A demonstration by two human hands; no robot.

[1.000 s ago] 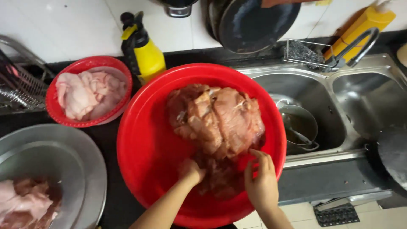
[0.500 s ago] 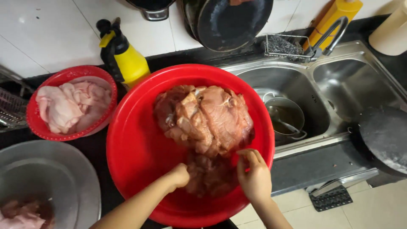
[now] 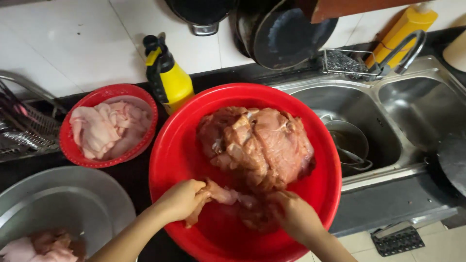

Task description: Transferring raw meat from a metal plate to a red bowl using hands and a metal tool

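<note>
The scene is brightly and evenly lit from above, with warm, saturated colour. Soft glare sits on the white wall tiles point(image 3: 63, 43) in the upper left of the frame and on the steel sink point(image 3: 422, 104) at the right. The dark counter point(image 3: 388, 204) at lower right swallows detail. Shadows are faint and short. Slight wide-angle bending shows at the edges, and the whole frame is a little soft.
</note>
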